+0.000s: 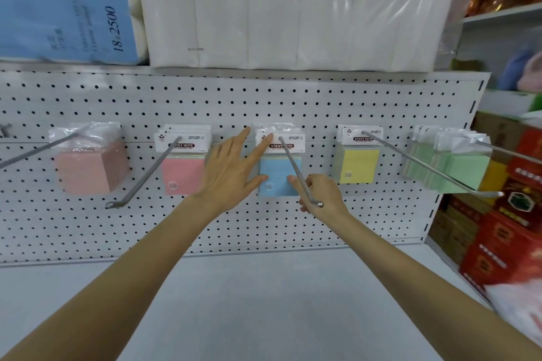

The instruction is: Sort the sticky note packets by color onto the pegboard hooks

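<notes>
Pegboard (293,102): white, perforated, carrying a row of five long grey hooks, each hung with sticky note packets.
Blue packet (278,176): hangs at the back of the middle hook (296,167), against the board, with its "STICKY NOTE" header card facing out.
Left hand (225,173): released, fingers straight and spread. The index fingertip (268,138) touches the blue packet's header card, and the thumb tip lies at the packet's left edge.
Right hand (325,193): sits behind the front end of the middle hook, one finger reaching to the blue packet's lower right edge and the others curled. The rod crosses in front of it, so it is not possible to tell whether it grips anything.
Other packets: salmon packets (88,170) on the far left hook, pink packets (181,173) next, yellow packets (356,165) right of the blue, and green packets (457,170) on the far right hook.
Above the board: a white plastic-wrapped bundle (278,9) beside a blue bag (58,9).
Below the board: a pale shelf (264,287).
Right side: stacked red boxes (504,243).
</notes>
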### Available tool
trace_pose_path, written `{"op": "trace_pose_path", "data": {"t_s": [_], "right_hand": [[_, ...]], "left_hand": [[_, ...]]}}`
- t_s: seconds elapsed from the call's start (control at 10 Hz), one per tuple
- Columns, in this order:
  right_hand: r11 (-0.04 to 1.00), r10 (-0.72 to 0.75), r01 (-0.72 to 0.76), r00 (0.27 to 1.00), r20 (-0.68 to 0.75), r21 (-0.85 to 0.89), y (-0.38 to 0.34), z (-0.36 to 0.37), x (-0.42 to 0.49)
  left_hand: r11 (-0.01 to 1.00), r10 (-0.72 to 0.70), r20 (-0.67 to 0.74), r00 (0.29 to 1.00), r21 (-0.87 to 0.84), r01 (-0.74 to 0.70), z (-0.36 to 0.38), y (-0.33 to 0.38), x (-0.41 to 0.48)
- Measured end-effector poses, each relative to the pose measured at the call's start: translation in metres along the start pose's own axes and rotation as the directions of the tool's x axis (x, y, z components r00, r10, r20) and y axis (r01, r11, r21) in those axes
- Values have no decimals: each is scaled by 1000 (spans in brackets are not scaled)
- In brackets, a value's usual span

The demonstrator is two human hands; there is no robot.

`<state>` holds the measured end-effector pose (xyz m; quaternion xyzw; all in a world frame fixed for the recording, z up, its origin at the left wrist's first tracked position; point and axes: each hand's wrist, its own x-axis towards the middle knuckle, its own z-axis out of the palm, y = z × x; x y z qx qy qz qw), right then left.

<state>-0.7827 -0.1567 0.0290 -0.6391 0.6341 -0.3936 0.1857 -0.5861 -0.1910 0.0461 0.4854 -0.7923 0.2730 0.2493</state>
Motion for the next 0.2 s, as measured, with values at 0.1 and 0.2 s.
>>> {"op": "trace_pose_path", "data": {"t_s": [0.1,0.2], "right_hand": [[999,22,-22,1000,11,25,2,0,-6],[988,82,-88,995,-56,-123,-3,-4,-19]], "left_hand": [[998,15,1,1000,-54,-15,-3,0,-7],[979,2,112,994,-205,21,-18,0,-20]]}}
